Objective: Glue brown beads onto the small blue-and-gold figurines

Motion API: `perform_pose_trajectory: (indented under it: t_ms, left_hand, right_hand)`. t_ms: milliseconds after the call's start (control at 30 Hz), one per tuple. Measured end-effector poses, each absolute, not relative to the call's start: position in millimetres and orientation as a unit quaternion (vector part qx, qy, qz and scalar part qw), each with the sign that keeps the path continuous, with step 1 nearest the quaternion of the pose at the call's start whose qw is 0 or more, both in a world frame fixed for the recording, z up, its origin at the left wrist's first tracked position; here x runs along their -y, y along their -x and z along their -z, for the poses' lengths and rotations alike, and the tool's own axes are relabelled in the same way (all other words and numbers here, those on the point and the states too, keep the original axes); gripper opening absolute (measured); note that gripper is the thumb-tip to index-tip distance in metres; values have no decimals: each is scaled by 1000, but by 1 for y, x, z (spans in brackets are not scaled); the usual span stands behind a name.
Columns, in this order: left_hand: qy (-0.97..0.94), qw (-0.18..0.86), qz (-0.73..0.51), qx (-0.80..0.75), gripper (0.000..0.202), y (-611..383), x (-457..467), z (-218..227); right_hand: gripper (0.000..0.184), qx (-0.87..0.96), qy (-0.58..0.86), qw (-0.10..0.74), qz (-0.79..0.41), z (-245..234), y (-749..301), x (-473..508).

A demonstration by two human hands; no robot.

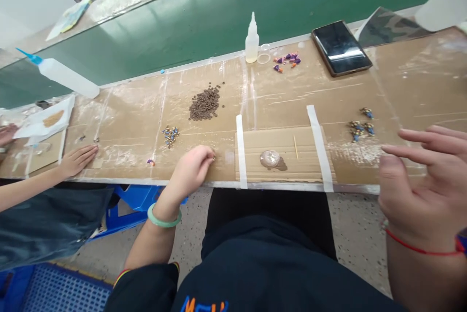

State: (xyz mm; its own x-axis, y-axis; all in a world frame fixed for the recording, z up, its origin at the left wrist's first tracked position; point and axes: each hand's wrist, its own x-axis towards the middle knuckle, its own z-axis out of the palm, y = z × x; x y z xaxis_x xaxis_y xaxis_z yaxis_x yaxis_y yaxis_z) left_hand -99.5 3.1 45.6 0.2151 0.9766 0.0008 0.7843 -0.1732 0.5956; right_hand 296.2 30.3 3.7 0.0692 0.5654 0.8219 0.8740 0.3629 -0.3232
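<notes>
My left hand [192, 170], with a pale green bangle at its wrist, is closed in a pinch just above the table, left of the cardboard pad [255, 144]. A tiny goldish speck shows at its fingertips, too small to name. My right hand [425, 171] is open at the right, fingers stretched and apart, near a cluster of small blue-and-gold pieces [359, 128]. On the pad, between two strips of white tape, lie a round blob of clear-looking glue [270, 158] and a thin wooden toothpick [296, 148]. Another blue-and-gold cluster [170, 136] lies beyond my left hand.
A heap of small brown discs [205, 104] lies mid-table. Behind stand a dropper bottle [252, 42], small purple-and-orange pieces [288, 60] and a dark phone [341, 49]. At left are a co-worker's hand [78, 160] and a blue-tipped bottle [67, 76]. A single purple piece [151, 162] lies nearby.
</notes>
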Motion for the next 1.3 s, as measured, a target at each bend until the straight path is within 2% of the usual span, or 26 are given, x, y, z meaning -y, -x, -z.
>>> perform_pose_trajectory:
  t_ms: [133, 233, 467, 567, 667, 800, 867, 967, 1067, 1300]
  left_hand:
    - [-830, 278, -121, -469, 18, 70, -14, -49]
    - [-836, 288, -111, -454, 17, 65, -23, -53]
    - [-709, 342, -306, -536, 11, 84, -10, -71]
    - [-586, 427, -398, -562, 13, 84, 8, -64]
    - [-471, 520, -433, -566, 23, 76, 23, -52]
    - [-377, 591, -463, -542, 28, 64, 33, -42]
    - [-356, 604, -479, -528, 27, 61, 34, -40]
    - [-342, 574, -516, -536, 25, 59, 35, -38]
    - [-335, 545, -544, -543, 25, 59, 36, -34]
    - [-333, 550, -547, -536, 22, 62, 43, -30]
  right_hand:
    - [3, 700, 482, 509, 137, -14, -290, -28]
    - [7, 705, 489, 499, 124, -20, -285, -22]
    - [7, 712, 479, 502, 104, -17, -280, -19]
    - [11, 718, 477, 504, 57, -19, -269, -16]
    - [17, 733, 452, 507, 6, -28, -249, -8]
    - [28, 782, 358, 490, -143, -41, -211, 7]
    - [26, 800, 303, 471, -214, -43, -188, 11]
    - [15, 841, 301, 413, -178, -37, -153, 10]
    - [17, 864, 348, 346, -114, -28, -125, 1]
    - [19, 868, 403, 272, -105, -20, -104, -11]
